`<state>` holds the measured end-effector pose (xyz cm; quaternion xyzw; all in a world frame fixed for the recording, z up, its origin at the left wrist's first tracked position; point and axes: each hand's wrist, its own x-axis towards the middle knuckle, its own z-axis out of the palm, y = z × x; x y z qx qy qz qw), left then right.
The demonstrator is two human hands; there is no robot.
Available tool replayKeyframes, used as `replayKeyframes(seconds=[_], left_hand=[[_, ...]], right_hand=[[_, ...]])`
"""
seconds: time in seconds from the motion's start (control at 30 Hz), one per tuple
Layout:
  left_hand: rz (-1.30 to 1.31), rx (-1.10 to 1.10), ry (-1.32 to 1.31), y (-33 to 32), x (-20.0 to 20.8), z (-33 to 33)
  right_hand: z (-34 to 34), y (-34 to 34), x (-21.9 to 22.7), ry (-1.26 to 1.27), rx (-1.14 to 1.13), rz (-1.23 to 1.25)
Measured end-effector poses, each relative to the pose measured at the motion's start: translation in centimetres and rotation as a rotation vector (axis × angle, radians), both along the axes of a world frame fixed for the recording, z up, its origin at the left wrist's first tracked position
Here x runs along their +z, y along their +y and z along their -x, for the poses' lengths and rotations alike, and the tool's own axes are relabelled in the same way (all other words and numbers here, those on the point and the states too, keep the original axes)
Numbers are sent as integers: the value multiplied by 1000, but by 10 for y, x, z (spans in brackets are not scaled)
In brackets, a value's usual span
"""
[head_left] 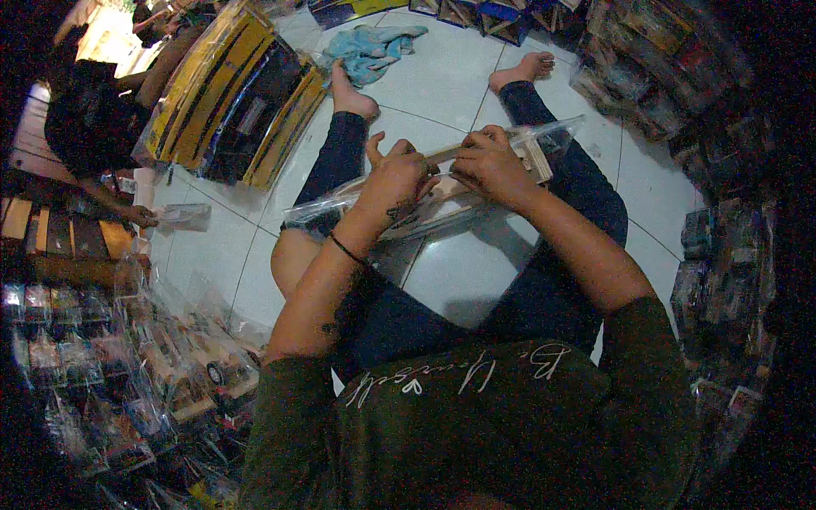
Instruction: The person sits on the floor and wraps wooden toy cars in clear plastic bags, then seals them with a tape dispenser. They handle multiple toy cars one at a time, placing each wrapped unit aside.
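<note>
Both hands are working at a long, flat package, a clear plastic wrap around a pale wooden piece, right there over the parted legs of a person seated on the floor, all smooth white tiles with thin dark joints. The plastic is thin and glossy, crinkled into bright streaks, running past the wood to a loose, pointed flap at the far right; the wood inside is matte and straight-edged, with narrow strips showing at its right end. Its long axis slants across the body, left end nearer, right end farther away. The left hand has its fingers bent and nearly closed on the wrap around the middle, an outer finger sticking up free; the right hand curls its fingers tightly over the far edge just beside it, gripping the package, though the exact pinch is hidden. Far off lies a soft, rumpled light-blue cloth; at far left, a shiny wrapped stack of yellow and black panels. Farther left, a co-worker's hand is at a small clear packet, and at near left wrapped wooden pieces pile up, glinting.
</note>
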<state>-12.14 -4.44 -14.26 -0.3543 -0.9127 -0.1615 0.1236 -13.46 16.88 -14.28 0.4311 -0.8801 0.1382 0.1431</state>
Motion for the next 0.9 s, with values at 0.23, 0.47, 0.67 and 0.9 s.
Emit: replayKeyframes(seconds=[0.23,0.47,0.67,0.9], left_hand=[[-163,404,-395,-152,19,-52],[-216,623,127,-95,45,-29],[159,153,-178,19,7,-7],[-92,188,-712,7,11,15]], right_hand=[[7,8,2,-64,31,62],[12,3,1,-60,47,-24],[11,6,7,-126,35,-45],[5,4,-10,-74,-54,-38]])
